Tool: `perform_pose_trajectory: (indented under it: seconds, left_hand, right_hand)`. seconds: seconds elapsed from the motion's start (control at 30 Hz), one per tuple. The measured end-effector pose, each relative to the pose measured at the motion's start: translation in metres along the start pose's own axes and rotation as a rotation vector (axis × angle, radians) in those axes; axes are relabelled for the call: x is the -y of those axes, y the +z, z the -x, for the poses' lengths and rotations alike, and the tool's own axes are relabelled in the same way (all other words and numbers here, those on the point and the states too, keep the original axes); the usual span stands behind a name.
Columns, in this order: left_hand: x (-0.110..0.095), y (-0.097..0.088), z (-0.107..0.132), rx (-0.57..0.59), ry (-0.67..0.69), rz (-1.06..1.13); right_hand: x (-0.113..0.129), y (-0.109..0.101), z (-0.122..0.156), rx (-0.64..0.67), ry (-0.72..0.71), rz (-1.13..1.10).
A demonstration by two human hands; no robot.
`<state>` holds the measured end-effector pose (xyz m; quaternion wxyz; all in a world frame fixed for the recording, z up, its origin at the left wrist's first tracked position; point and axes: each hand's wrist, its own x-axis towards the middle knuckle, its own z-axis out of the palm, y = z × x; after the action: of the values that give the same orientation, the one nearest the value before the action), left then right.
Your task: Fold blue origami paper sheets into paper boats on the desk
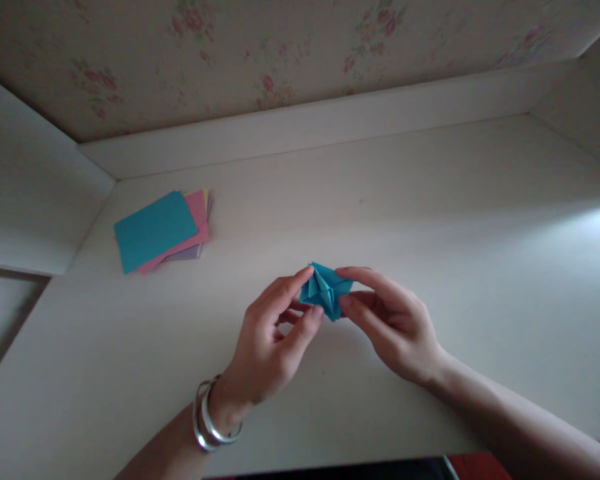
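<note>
A small folded piece of blue paper (pixel 325 291) is held just above the white desk (pixel 430 220), in the middle of the view. My left hand (pixel 270 340) pinches its left side between thumb and forefinger. A pair of silver bangles (pixel 207 417) circles that wrist. My right hand (pixel 393 323) pinches the paper's right side with thumb and forefinger. Both hands meet on the paper, and the folds show several creased flaps.
A fanned stack of coloured paper sheets (pixel 160 230), blue on top with pink, yellow and purple beneath, lies at the desk's far left. A floral wallpapered wall (pixel 280 53) rises behind the desk. A white side panel (pixel 25 187) closes the left.
</note>
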<state>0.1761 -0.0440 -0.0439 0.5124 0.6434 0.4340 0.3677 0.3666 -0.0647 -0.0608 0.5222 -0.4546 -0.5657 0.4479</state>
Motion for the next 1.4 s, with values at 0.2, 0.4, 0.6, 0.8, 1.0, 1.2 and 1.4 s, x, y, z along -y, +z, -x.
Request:
perform_pose_trajectory:
  seconds: [0.2,0.4,0.6,0.8,1.0,1.2,1.4]
  left_hand:
    - [0.003,-0.001,-0.002,0.049,0.007,0.046]
    - [0.001,-0.001,-0.002,0.003,-0.060,0.046]
    - [0.001,0.000,-0.003,-0.036,-0.087,0.044]
    - [0.003,0.003,-0.004,-0.137,-0.143,0.093]
    - [0.004,0.002,-0.007,-0.229,-0.109,0.047]
    - [0.007,0.007,-0.002,-0.210,-0.094,0.021]
    - [0.000,0.006,0.002,-0.098,0.010,-0.030]
  right_hand:
    - [-0.001,-0.001,0.000,0.004,-0.091,0.103]
    - [0.003,-0.001,-0.002,-0.010,-0.158,0.146]
    - [0.002,0.003,-0.004,-0.049,-0.116,0.158]
    - [0.003,0.001,-0.004,-0.024,-0.028,0.159]
    - [0.005,0.000,-0.002,-0.024,0.065,0.212]
    - [0.005,0.003,-0.004,-0.052,0.075,0.194]
    - [0.013,0.001,-0.004,0.143,0.026,0.109]
